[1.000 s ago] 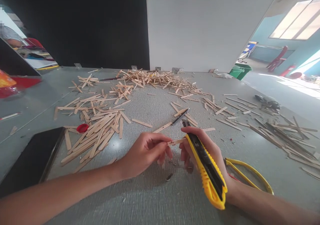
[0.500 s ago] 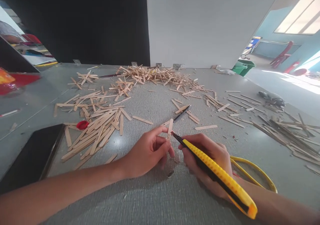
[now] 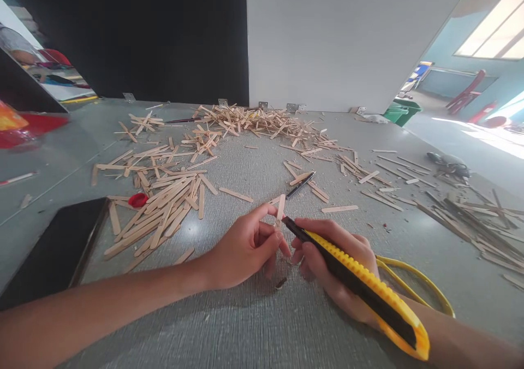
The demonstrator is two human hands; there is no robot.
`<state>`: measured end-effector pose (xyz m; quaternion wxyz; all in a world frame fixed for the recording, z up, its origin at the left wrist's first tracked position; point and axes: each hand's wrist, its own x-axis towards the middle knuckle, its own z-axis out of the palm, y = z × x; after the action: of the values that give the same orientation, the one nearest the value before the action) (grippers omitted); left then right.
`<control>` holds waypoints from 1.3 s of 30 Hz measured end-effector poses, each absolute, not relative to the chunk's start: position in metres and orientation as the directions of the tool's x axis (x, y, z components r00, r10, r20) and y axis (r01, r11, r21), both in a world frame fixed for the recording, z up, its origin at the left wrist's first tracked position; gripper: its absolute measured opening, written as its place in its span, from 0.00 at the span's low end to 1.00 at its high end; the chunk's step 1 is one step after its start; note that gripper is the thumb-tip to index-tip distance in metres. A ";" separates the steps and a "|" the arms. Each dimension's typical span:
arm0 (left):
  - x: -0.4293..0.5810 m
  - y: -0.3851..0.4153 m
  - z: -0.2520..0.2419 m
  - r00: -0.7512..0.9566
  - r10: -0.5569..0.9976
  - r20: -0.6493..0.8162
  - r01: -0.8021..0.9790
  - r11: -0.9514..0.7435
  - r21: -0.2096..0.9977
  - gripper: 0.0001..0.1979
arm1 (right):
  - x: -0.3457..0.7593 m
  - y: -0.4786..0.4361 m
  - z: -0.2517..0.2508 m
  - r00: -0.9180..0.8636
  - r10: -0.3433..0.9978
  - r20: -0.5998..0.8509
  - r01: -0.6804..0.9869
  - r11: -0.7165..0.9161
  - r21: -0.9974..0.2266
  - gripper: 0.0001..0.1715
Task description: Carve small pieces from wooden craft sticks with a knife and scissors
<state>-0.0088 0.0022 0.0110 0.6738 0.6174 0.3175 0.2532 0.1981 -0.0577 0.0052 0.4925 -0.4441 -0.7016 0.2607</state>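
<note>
A short wooden stick (image 3: 280,207) stands nearly upright, pinched between the thumb and fingers of my left hand (image 3: 249,243). My right hand (image 3: 335,254) is wrapped round a yellow and black utility knife (image 3: 360,281), its tip close to the held stick's right side. Whether the blade touches the wood cannot be made out. Just beyond the hands, a dark pen (image 3: 301,185) lies across a few loose sticks. A small dark scrap (image 3: 280,283) rests on the table below my fingers.
A heap of sticks (image 3: 262,120) lies along the upright panel, with another pile (image 3: 164,216) at left near a red cap (image 3: 138,200) and a black phone (image 3: 53,243). Thin strips (image 3: 483,221) lie at right. A yellow loop (image 3: 421,281) is beside my right wrist.
The knife has rolled in my right hand, showing more of its black side, and its back end has shifted slightly right. My left hand keeps its pinch. The whole view has shifted slightly.
</note>
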 end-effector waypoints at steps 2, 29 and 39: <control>-0.009 0.002 0.011 0.677 0.727 -0.114 0.050 0.109 0.993 0.09 | 0.198 -0.057 0.007 -0.137 0.869 0.476 0.380 0.489 -0.785 0.10; -0.010 -0.005 0.005 0.698 0.715 -0.032 0.151 -0.104 0.983 0.14 | 0.189 -0.058 0.002 -0.121 0.895 0.430 0.393 0.441 -0.807 0.07; -0.010 -0.006 0.007 0.685 0.728 -0.042 0.112 -0.048 0.993 0.11 | 0.188 -0.054 0.005 -0.156 0.893 0.422 0.409 0.447 -0.795 0.05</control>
<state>-0.0096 -0.0055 0.0066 0.6170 0.6795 0.3088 0.2495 0.1883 -0.0540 0.0048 0.4626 -0.4561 -0.7139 0.2614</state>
